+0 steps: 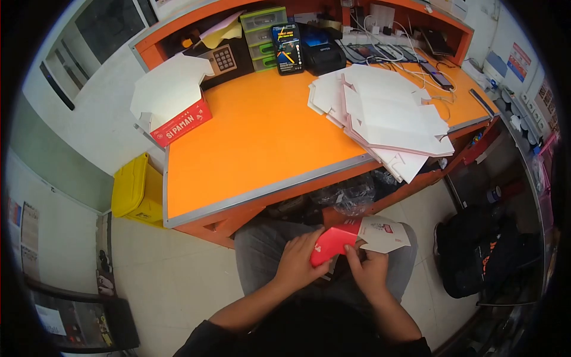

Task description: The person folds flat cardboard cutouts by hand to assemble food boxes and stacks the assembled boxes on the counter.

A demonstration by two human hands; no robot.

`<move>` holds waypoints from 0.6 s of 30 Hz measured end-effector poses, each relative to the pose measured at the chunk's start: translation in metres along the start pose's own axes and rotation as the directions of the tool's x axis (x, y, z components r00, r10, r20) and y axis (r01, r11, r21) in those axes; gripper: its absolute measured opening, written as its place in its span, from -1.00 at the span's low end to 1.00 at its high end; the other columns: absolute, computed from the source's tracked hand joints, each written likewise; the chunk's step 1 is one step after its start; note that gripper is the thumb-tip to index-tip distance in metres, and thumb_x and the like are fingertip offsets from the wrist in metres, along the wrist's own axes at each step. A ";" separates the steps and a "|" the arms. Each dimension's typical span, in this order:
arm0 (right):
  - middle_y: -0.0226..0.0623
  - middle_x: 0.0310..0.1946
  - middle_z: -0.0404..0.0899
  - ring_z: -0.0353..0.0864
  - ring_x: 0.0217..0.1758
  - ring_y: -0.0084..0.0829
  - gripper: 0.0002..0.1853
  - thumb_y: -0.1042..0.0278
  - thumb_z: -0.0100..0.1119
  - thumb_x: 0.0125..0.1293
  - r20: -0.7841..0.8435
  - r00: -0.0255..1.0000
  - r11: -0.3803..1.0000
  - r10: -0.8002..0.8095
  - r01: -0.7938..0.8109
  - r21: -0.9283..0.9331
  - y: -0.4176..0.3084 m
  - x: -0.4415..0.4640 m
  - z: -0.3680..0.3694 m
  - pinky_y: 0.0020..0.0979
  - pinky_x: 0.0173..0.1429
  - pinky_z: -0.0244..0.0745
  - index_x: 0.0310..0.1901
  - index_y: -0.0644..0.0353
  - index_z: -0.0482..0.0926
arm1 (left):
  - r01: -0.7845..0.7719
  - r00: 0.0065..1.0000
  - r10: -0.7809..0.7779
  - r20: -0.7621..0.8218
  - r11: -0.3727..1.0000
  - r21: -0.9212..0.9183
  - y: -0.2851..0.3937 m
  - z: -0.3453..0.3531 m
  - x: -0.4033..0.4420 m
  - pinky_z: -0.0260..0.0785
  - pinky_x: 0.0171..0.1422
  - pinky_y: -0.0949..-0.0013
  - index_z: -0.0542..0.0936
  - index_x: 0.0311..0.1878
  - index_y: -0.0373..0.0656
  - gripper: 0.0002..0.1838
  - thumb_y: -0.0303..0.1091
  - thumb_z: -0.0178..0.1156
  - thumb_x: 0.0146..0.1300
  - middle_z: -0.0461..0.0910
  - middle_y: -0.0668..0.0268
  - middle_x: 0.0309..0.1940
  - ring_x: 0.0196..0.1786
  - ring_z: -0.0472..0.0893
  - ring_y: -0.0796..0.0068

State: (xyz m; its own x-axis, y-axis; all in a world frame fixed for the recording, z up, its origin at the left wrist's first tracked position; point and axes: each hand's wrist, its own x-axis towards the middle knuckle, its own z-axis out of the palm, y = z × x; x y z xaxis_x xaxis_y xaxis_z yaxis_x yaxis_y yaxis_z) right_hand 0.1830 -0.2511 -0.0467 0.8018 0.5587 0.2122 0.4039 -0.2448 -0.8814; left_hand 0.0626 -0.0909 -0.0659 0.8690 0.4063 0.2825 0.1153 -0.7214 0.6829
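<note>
A partly folded red and white cardboard box (340,240) is held over my lap, below the desk's front edge. My left hand (302,259) wraps around its red left end. On the near side, my right hand (367,268) grips the box with the thumb against the red panel; its other fingers are partly hidden. The white flap with a small red print sticks out to the right. On the desk's left corner stands an open red and white box (182,124) marked "SI PAMAN". A stack of flat white cardboard blanks (398,116) lies at the right.
The orange desk (256,143) has a metal front edge. At its back are a phone (288,50) standing upright, a black device (322,50), a keypad safe (225,62) and cables. A yellow bin (134,187) stands left; a black bag (476,250) lies right.
</note>
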 end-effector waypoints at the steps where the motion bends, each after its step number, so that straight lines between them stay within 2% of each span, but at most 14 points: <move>1: -0.42 -0.55 0.57 0.51 -0.54 -0.60 -0.81 0.43 0.44 0.37 -0.033 0.999 1.000 -0.013 0.014 0.017 0.008 0.004 0.005 -0.48 -0.40 0.40 -0.36 0.28 0.64 | -0.003 1.000 0.003 -0.027 1.000 -0.007 0.001 0.003 0.006 0.44 0.31 0.02 0.45 0.46 -0.18 -0.11 -0.22 0.56 0.02 0.64 0.03 0.16 0.18 0.64 -0.04; 2: -0.39 -0.57 0.60 0.55 -0.57 -0.56 -0.82 0.40 0.45 0.36 -0.070 0.997 0.999 -0.031 0.033 0.032 0.015 0.009 0.009 -0.46 -0.41 0.43 -0.34 0.27 0.66 | 0.003 0.999 -0.003 -0.039 1.000 0.000 0.003 0.006 0.011 0.44 0.31 0.02 0.45 0.46 -0.18 -0.11 -0.22 0.56 0.02 0.64 0.02 0.16 0.18 0.64 -0.04; 8: -0.49 -0.45 0.59 0.55 -0.40 -0.67 -0.83 0.43 0.42 0.41 -0.116 0.992 0.904 0.059 -0.004 0.427 0.025 0.027 0.022 -0.52 -0.33 0.41 -0.29 0.23 0.60 | 0.044 0.994 -0.042 -0.104 0.999 0.017 0.015 0.013 0.029 0.44 0.32 0.02 0.43 0.47 -0.21 -0.11 -0.26 0.54 0.01 0.63 0.00 0.14 0.17 0.63 -0.07; 11: -0.48 -0.42 0.58 0.56 -0.36 -0.66 -0.83 0.45 0.41 0.42 -0.022 0.995 0.911 0.100 -0.082 0.404 0.036 0.029 0.022 -0.54 -0.29 0.41 -0.27 0.21 0.56 | 0.040 0.992 -0.038 -0.118 0.999 0.012 0.014 0.013 0.031 0.41 0.35 0.01 0.42 0.48 -0.23 -0.09 -0.28 0.53 0.00 0.63 -0.01 0.15 0.17 0.62 -0.08; 14: -0.48 -0.32 0.57 0.54 -0.32 -0.63 -0.87 0.43 0.35 0.50 0.142 0.975 0.839 0.171 -0.220 0.498 0.046 0.023 0.024 -0.54 -0.24 0.45 -0.11 0.17 0.55 | -0.001 0.991 0.010 -0.137 0.998 0.067 0.009 0.012 0.033 0.40 0.36 0.00 0.40 0.49 -0.24 -0.07 -0.29 0.53 -0.01 0.62 0.00 0.15 0.18 0.61 -0.08; 17: -0.48 -0.33 0.57 0.54 -0.33 -0.62 -0.87 0.40 0.35 0.52 0.143 0.965 0.777 0.219 -0.262 0.572 0.041 0.018 0.028 -0.52 -0.23 0.46 -0.10 0.17 0.55 | 0.011 0.993 0.000 -0.118 0.996 0.089 0.013 0.013 0.033 0.40 0.36 0.01 0.38 0.51 -0.24 -0.04 -0.31 0.52 -0.03 0.63 0.01 0.12 0.19 0.60 -0.07; 18: -0.47 -0.31 0.58 0.55 -0.30 -0.61 -0.87 0.40 0.35 0.51 0.127 0.969 0.800 0.211 -0.246 0.547 0.041 0.018 0.028 -0.52 -0.21 0.47 -0.10 0.17 0.56 | 0.026 0.994 -0.017 -0.110 0.996 0.087 0.015 0.015 0.034 0.40 0.36 0.01 0.37 0.52 -0.23 -0.03 -0.31 0.52 -0.04 0.63 0.01 0.12 0.19 0.60 -0.07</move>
State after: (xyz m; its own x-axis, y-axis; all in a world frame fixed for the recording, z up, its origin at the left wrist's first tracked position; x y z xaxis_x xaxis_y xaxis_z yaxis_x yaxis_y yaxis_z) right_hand 0.2016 -0.2290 -0.0904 0.8065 0.5902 -0.0340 -0.1147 0.0998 -0.9884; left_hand 0.1014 -0.0966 -0.0562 0.8089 0.4774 0.3431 0.1795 -0.7562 0.6292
